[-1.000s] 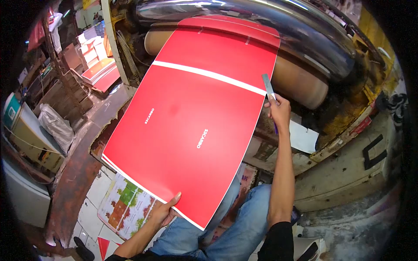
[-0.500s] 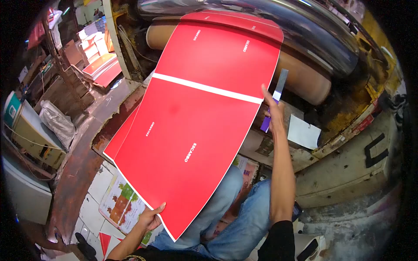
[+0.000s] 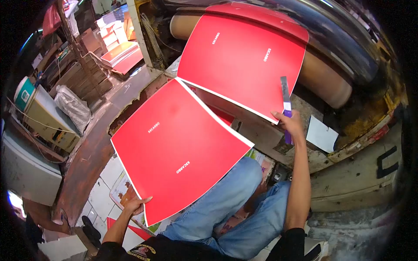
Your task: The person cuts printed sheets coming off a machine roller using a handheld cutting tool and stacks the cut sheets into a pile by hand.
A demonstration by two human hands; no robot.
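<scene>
My left hand [image 3: 136, 204] grips the near corner of a loose red glossy sheet [image 3: 174, 148] printed with small white words. It hangs free over my lap, apart from a second red sheet [image 3: 244, 56] that still curves up over the brown roller [image 3: 322, 80]. My right hand [image 3: 289, 124] holds a knife with a purple handle and a flat metal blade [image 3: 285, 98] and pinches the lower right corner of that second sheet.
A dark shiny cylinder [image 3: 348, 39] lies above the brown roller. Stacks of red and white sheets [image 3: 119, 52] sit at upper left beside wooden shelving. Printed coloured sheets [image 3: 126, 195] lie on the floor by my jeans. A white paper [image 3: 321, 135] rests on the machine ledge.
The long red sheet has been parted along its white strip into two pieces. My left hand has pulled the near piece down and left; my right hand dropped to the far piece's corner.
</scene>
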